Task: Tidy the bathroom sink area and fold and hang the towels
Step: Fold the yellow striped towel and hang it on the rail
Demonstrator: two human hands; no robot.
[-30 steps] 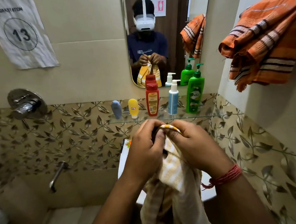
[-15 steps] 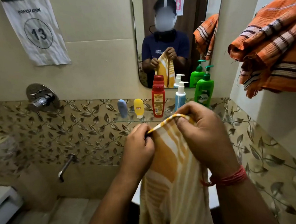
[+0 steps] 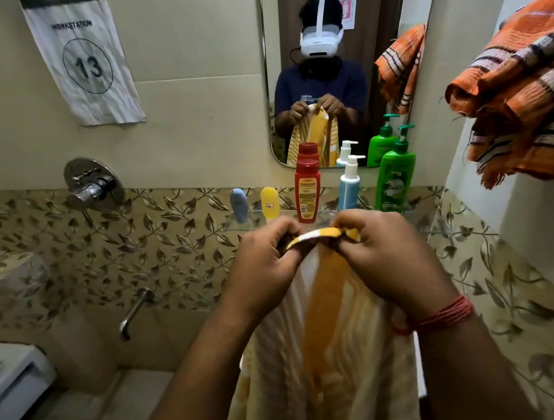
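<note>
I am seeing my left hand (image 3: 266, 269) and right hand (image 3: 387, 261) hanging just before the glass shelf (image 3: 237, 225), so the red bottle (image 3: 307, 191), blue pump bottle (image 3: 349, 185) and green pump bottle (image 3: 394, 178) are blocking the way forward. The orange striped towel (image 3: 516, 94) is crowding the upper right. Bare wall tile is lying open to the left, above the spout (image 3: 135, 313).

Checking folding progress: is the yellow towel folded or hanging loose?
Hanging loose: yellow towel drapes from its top edge, pinched by left hand and right hand.
</note>
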